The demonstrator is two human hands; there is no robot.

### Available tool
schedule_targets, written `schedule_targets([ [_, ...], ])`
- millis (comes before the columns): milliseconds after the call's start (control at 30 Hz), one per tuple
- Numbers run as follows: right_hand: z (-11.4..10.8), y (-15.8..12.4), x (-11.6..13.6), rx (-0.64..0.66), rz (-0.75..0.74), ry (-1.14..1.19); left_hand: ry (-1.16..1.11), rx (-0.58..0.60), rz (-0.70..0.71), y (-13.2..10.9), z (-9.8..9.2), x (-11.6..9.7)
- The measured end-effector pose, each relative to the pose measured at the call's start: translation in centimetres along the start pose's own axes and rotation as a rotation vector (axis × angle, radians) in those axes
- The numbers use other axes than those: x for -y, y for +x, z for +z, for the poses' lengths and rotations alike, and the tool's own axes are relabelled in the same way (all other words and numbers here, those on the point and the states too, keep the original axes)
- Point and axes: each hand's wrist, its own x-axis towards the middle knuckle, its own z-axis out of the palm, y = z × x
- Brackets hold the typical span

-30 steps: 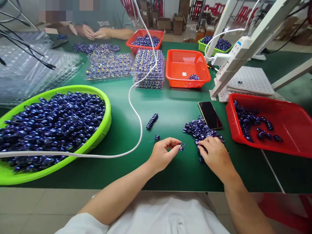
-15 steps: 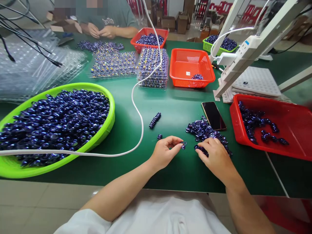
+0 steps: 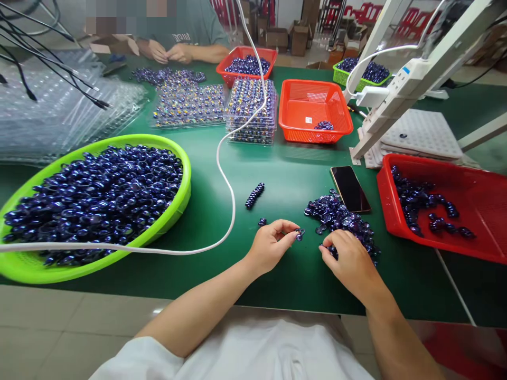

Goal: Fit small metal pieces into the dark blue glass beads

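My left hand [image 3: 271, 245] is closed in a pinch on a small glossy dark-blue ring [image 3: 300, 235], which sticks out past the fingertips. To its right, my right hand [image 3: 350, 264] is at the near edge of a pile of small shiny dark-blue round pieces [image 3: 335, 208]. Its thumb and fingers are drawn together; a dark bit shows at the tips, too small to make out. Just beyond my left hand lies a small dark-blue piece [image 3: 262, 222]. Farther off, a short row of rings [image 3: 254, 196] lies on the green table [image 3: 206, 206].
A green basket [image 3: 184, 190] heaped with rings stands left, crossed by a white cable [image 3: 227, 184]. A phone [image 3: 350, 189] touches the pile. A red tray [image 3: 447, 237] sits right, below a white post [image 3: 376, 116]. An orange basket [image 3: 289, 126] and filled clear trays [image 3: 251, 113] stand farther back. A co-worker's hands [image 3: 168, 53] are opposite.
My right hand's fingertips have drawn slightly back from the pile and closed together. My left hand keeps its pinch on the ring. The whole view has shifted slightly.
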Motion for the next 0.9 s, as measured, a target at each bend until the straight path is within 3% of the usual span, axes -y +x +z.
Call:
schedule_targets([
  [267,-0.1,0.7,3.8,-0.156,-0.061,0.372,-0.337,0.138,-0.056,-0.5,0.6,-0.8],
  [533,1.7,0.9,4.3,-0.261,0.148,0.663,-0.632,0.115,-0.180,-0.1,0.1,-0.7],
  [733,1.5,1.0,4.2,-0.293,0.061,0.714,-0.670,0.086,-0.187,-0.1,0.2,-1.0],
  [900,1.3,1.1,4.8,-0.242,0.161,0.917,-0.606,0.056,-0.181,-0.1,0.4,-0.6],
])
